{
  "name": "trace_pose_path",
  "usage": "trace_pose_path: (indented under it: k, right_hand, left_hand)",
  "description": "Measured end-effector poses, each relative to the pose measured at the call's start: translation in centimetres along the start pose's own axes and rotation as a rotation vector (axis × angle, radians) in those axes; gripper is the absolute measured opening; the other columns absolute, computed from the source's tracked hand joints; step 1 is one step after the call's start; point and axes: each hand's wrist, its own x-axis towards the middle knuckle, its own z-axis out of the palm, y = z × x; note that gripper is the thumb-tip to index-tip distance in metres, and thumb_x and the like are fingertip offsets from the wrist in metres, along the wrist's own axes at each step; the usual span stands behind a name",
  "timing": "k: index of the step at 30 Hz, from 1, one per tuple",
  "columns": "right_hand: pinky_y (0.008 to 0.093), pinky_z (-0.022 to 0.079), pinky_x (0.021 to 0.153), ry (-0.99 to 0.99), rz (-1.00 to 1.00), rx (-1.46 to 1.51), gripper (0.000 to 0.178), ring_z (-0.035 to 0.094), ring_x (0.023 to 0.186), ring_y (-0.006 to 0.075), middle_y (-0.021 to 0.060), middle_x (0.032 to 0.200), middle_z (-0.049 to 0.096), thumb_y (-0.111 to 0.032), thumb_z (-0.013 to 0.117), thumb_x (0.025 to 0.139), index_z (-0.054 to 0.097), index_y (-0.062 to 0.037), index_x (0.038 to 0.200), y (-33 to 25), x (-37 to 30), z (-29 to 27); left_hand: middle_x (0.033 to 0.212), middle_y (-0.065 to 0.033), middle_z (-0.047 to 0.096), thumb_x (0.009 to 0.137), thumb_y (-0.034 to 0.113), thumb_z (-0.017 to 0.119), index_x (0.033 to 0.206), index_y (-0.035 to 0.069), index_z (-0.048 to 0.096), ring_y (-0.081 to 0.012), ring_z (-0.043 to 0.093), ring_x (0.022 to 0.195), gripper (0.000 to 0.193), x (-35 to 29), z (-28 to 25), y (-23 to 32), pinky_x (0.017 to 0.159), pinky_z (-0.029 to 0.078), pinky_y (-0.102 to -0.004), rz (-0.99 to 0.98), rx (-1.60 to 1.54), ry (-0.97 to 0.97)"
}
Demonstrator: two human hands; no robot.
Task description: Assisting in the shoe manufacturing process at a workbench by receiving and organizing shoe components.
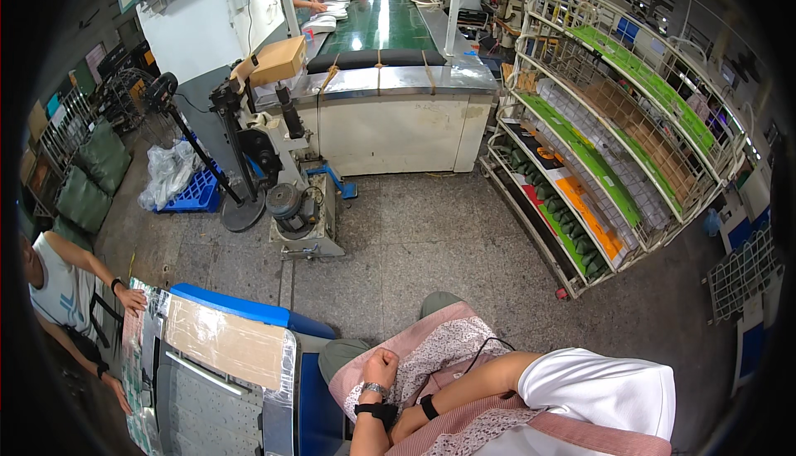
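My left hand (381, 366) is curled into a loose fist above my lap, with nothing showing in it. A watch (373, 388) and a black band (377, 413) circle that wrist. My right forearm crosses my body, and my right hand (405, 424) goes behind the left forearm, so its fingers are hidden. A black wristband (429, 407) is on the right wrist. Beneath both hands lies a pink patterned apron (448, 346), with a thin black cord (481, 348) over it. Left of my knees stands a blue-sided machine (249, 300) with a cardboard-covered top (224, 342).
At the left, another person (70, 290) rests both hands on the machine's far side. Ahead are a motorised machine (290, 207), a stand fan (162, 95) and a green conveyor (377, 25) with people alongside. A wheeled wire rack (613, 133) holding boards and dark green items stands right.
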Motion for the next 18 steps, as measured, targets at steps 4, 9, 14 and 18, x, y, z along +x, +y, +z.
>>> trace_pose_path:
  k: [4, 9, 14, 18]
  right_hand:
    - [0.0362, 0.054, 0.078, 0.004, -0.006, 0.002, 0.023, 0.063, 0.106, 0.027, 0.0065, 0.118, 0.064, -0.023, 0.056, 0.093, 0.061, -0.0113, 0.113, -0.3, 0.0, -0.2]
    - [0.0363, 0.054, 0.078, 0.009, -0.013, 0.004, 0.023, 0.063, 0.106, 0.0271, 0.0068, 0.117, 0.064, -0.023, 0.056, 0.093, 0.061, -0.0108, 0.112, -0.7, 0.0, -0.4]
    - [0.0364, 0.054, 0.078, 0.016, -0.02, 0.008, 0.022, 0.063, 0.105, 0.0272, 0.007, 0.116, 0.064, -0.023, 0.056, 0.093, 0.061, -0.0104, 0.111, -1.0, 0.0, -0.6]
    - [0.0364, 0.054, 0.078, 0.018, -0.027, 0.01, 0.022, 0.063, 0.105, 0.0273, 0.0071, 0.115, 0.064, -0.023, 0.056, 0.093, 0.061, -0.01, 0.11, -1.3, 0.3, -0.7]
  left_hand:
    - [0.075, -0.0124, 0.069, 0.082, 0.022, 0.066, 0.083, 0.006, 0.068, -0.0293, 0.068, 0.071, 0.016, 0.1, 0.1, -0.3, 0.069, 0.053, -0.0393, -0.003, -0.006, -0.01]
    - [0.075, -0.0127, 0.069, 0.081, 0.022, 0.066, 0.084, 0.006, 0.068, -0.0305, 0.068, 0.072, 0.016, 0.1, 0.1, -0.3, 0.069, 0.053, -0.0402, 0.001, 0.008, -0.012]
    - [0.075, -0.0129, 0.069, 0.081, 0.022, 0.067, 0.084, 0.007, 0.069, -0.0315, 0.068, 0.073, 0.016, 0.1, 0.0, -0.1, 0.069, 0.053, -0.041, -0.006, 0.018, -0.021]
    - [0.076, -0.0131, 0.069, 0.081, 0.022, 0.066, 0.084, 0.007, 0.069, -0.0313, 0.068, 0.073, 0.016, 0.3, 0.2, -0.6, 0.07, 0.053, -0.0408, -0.001, 0.01, -0.019]
